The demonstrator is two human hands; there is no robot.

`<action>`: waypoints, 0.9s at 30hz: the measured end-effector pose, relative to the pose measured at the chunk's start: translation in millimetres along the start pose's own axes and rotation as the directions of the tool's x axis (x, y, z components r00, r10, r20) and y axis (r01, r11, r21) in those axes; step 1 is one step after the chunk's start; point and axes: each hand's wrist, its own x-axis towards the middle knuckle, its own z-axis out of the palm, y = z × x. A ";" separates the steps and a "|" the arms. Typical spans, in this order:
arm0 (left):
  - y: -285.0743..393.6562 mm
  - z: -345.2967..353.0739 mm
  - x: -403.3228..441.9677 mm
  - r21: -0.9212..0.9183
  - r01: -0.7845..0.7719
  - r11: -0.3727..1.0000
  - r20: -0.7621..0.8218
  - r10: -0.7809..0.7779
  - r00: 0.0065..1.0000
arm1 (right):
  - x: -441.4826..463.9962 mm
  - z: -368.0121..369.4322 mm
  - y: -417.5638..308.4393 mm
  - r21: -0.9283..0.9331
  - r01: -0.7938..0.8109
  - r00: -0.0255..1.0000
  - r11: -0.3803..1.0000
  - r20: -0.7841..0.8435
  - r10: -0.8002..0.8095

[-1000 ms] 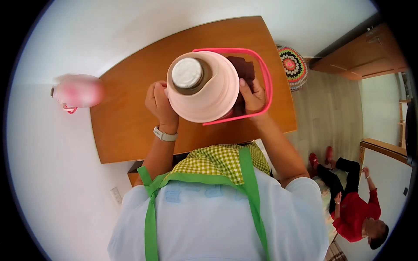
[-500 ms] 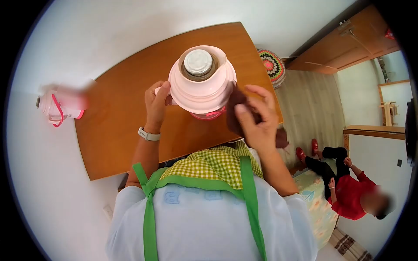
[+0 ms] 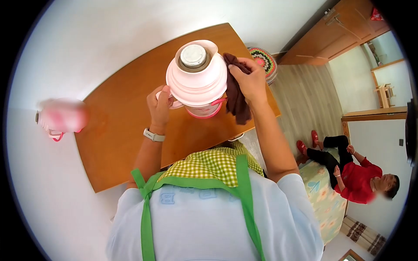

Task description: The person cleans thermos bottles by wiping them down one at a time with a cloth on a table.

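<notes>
A pale pink thermos flask (image 3: 198,82) with a silvery white stopper (image 3: 193,55) is held over the wooden table, its top towards me. My left hand (image 3: 159,106) is wrapped round the flask's side handle. On the other side, my right hand (image 3: 250,80) pinches a dark brown cloth (image 3: 236,98) against or right beside the flask's upper rim. The cloth hangs down past the flask's side. A bright pink strap (image 3: 217,102) shows low on the flask, between its body and the cloth. Whether the flask's base rests on the table I cannot tell.
The brown wooden table (image 3: 126,130) meets the white wall. A second pink flask (image 3: 63,116), partly blurred, is at the far left. A stool with a colourful crocheted cover (image 3: 265,65) stands behind the table. A person in red (image 3: 359,180) sits on a bed (image 3: 324,195) at the right.
My right hand has moved up and away from me, bringing the cloth to the flask's rim. The flask is tilted a little differently, showing more of its lower body. My left hand keeps the handle.
</notes>
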 end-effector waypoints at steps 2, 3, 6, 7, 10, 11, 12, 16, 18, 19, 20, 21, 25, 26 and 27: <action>-0.4 7.8 -4.6 -0.010 -0.017 1.000 -0.102 0.016 0.995 | -2.8 6.5 -3.0 -0.011 -0.022 1.000 1.000 -0.021 0.022; 1.9 14.4 -7.3 0.073 -0.046 0.996 -0.190 0.059 0.980 | -11.3 9.0 -0.7 -0.147 0.058 0.995 0.987 -0.075 -0.069; -9.9 10.5 -2.4 0.158 -0.110 0.981 -0.253 0.148 0.956 | -49.9 16.4 17.2 -0.366 0.181 0.956 0.913 -0.153 -0.251; -17.8 6.8 -2.8 0.163 -0.146 0.976 -0.238 0.183 0.954 | -60.1 19.6 19.7 -0.340 0.235 0.940 0.910 -0.160 -0.302; 10.1 31.6 -5.0 0.191 -0.251 0.949 -0.335 0.304 0.892 | -75.8 22.8 8.9 -0.333 0.283 0.926 0.900 -0.149 -0.346; 10.7 25.2 -3.7 0.195 -0.260 0.946 -0.331 0.312 0.891 | -73.8 21.4 7.0 -0.356 0.286 0.928 0.890 -0.127 -0.349; 9.5 15.0 -6.0 0.135 -0.187 0.973 -0.205 0.212 0.956 | -68.4 18.1 7.2 -0.353 0.290 0.927 0.890 -0.127 -0.353; 10.8 8.6 -8.8 0.045 -0.054 0.998 -0.040 0.056 0.998 | -10.7 -3.1 17.9 -0.339 0.272 0.956 0.901 -0.012 -0.293; 4.1 -0.6 -6.3 0.019 -0.041 0.999 -0.015 0.042 0.999 | 19.6 -8.0 11.4 -0.246 0.203 0.974 0.948 0.150 -0.170; 0.4 -4.7 -7.0 -0.008 -0.023 1.000 0.015 0.024 1.000 | 30.8 -7.4 2.7 -0.244 0.201 0.974 0.949 0.150 -0.168; 1.9 -2.5 -7.8 -0.006 -0.021 1.000 0.014 0.021 1.000 | 40.4 -5.2 -19.3 -0.282 0.081 0.964 0.956 0.266 -0.003; 4.7 1.1 -8.8 -0.030 -0.020 0.999 -0.016 0.020 1.000 | 50.9 -4.2 -30.0 -0.333 -0.035 0.915 0.942 0.368 0.164; 3.6 -0.3 -11.5 -0.048 0.014 0.999 -0.051 -0.016 0.999 | 111.8 14.6 -21.2 -0.360 0.101 0.775 0.928 0.613 0.154; 1.6 -2.5 -11.4 -0.043 0.011 0.999 -0.049 -0.013 0.999 | 117.7 26.4 -27.7 -0.403 0.125 0.724 0.907 0.662 0.194; -1.0 -3.8 -10.3 -0.008 -0.026 1.000 -0.053 0.026 0.998 | 123.8 38.6 -31.8 -0.442 0.155 0.670 0.883 0.704 0.235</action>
